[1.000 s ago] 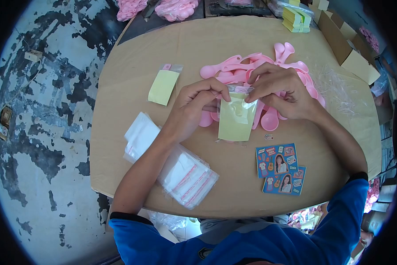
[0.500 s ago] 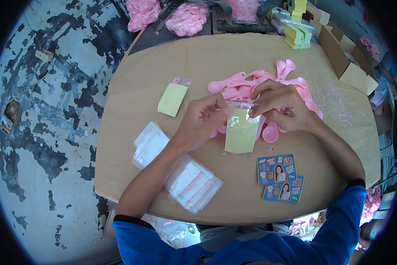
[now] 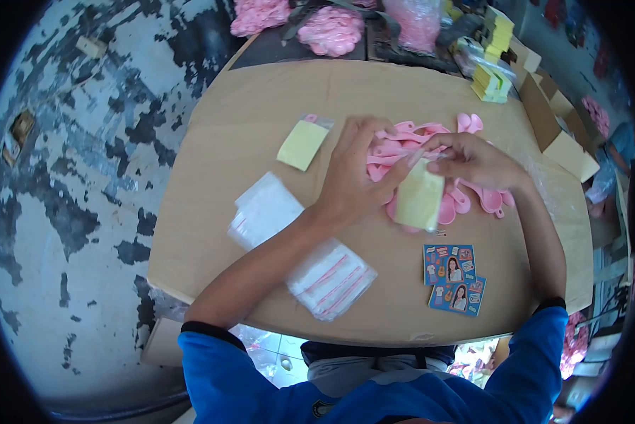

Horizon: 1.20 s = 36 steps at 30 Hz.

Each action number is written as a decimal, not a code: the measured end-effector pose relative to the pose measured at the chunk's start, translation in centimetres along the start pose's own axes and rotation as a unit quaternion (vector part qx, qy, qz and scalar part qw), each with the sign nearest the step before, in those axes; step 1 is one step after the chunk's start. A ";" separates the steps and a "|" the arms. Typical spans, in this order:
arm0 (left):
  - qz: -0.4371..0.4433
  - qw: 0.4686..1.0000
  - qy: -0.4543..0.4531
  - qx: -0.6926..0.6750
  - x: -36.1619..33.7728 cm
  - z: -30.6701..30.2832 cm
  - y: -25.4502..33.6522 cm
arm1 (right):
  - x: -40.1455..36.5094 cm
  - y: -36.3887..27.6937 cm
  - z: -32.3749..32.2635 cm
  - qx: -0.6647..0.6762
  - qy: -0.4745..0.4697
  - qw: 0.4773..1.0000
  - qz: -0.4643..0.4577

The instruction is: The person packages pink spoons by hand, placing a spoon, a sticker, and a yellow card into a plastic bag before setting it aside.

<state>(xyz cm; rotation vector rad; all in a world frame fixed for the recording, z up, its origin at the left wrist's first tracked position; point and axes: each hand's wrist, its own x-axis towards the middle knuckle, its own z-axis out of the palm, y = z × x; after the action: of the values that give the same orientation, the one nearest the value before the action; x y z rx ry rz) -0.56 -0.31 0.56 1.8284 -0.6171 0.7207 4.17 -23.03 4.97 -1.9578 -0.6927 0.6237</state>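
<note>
Worn painted floor around a cardboard-covered worktop, in bright, even light.
The floor is pale blue-grey, its paint flaked away in dark patches. Plain brown cardboard covers the worktop, which has rounded corners. A darker surface adjoins its far edge, and open cardboard boxes stand along its right side.

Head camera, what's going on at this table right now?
A person in a blue shirt sits at a cardboard-topped table. The right hand pinches the top of a small bag with a yellow card inside, held over a pile of pink spoons. The left hand rests on that pile, thumb beside the bag. A second bag lies further left, empty bags sit by the left forearm, and picture cards lie nearer the front.
</note>
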 end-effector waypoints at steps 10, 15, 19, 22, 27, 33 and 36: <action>0.327 0.943 0.027 0.048 -1.0 -0.5 2.2 | 8.7 -2.8 3.9 -0.165 0.283 0.930 -0.168; 0.327 0.943 0.061 -0.009 -0.9 -0.5 2.9 | 4.5 -4.2 10.0 -0.081 -0.113 0.965 -0.221; 0.331 0.941 0.039 -0.060 -0.5 -1.9 5.9 | 3.7 -4.7 12.5 -0.004 -0.181 0.977 -0.113; 0.341 0.937 0.040 -0.066 -0.3 -2.5 6.4 | 4.4 -4.9 13.1 0.032 -0.207 0.973 -0.094; 0.327 0.940 0.050 -0.084 -0.6 -2.0 6.3 | 5.8 -5.1 13.7 0.074 -0.242 0.965 -0.076; 0.370 0.923 0.077 -0.068 -0.6 -1.7 6.8 | 5.7 -5.4 14.7 0.126 -0.236 0.962 -0.059; 0.399 0.911 0.084 -0.055 -0.7 -1.5 6.8 | 5.3 -5.0 15.5 0.189 -0.218 0.956 -0.042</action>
<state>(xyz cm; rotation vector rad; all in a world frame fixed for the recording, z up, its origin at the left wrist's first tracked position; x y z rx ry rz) -6.05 -1.11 4.78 1.3509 -1.2844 1.3295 -3.45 -8.01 1.94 -1.4387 -0.8478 1.0690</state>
